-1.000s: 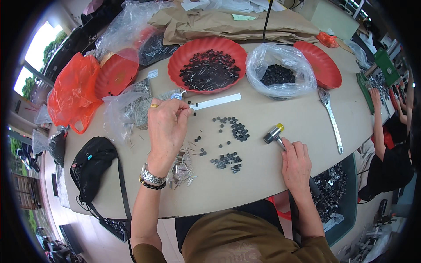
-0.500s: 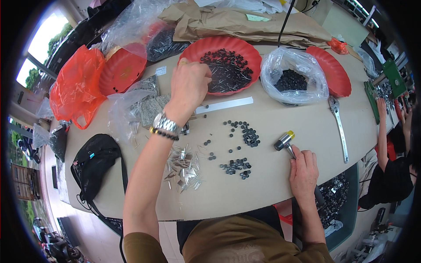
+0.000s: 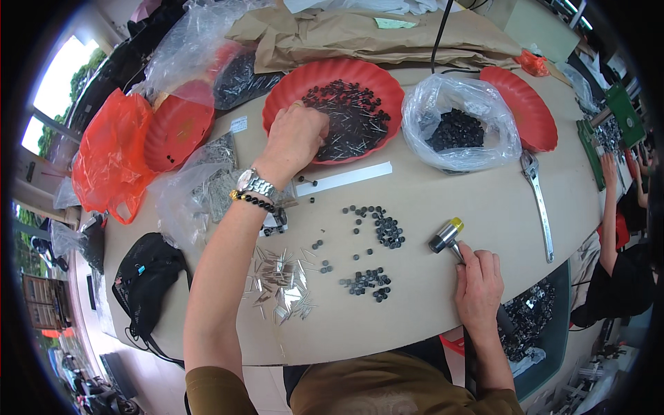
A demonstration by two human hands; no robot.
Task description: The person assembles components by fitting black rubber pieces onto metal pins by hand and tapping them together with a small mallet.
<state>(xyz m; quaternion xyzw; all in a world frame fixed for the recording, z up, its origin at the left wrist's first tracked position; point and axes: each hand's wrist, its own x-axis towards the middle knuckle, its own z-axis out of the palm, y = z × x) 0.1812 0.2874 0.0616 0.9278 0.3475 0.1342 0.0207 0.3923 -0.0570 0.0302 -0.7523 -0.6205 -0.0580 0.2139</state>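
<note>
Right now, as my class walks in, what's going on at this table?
The person's left hand is over a red dish of black-ended metal pins; what it may hold is hidden. The right hand holds a mallet by the handle. Left of the mallet lie small black caps, and further left, loose metal pins.

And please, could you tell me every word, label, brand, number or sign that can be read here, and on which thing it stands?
No text is clear enough to quote.
Small white rectangular paper label on the beige table: print too small to read.
Olive-brown cloth shirt: faint print, too blurred to read.
Pale green paper slip: I cannot tell whether it has writing.
</note>
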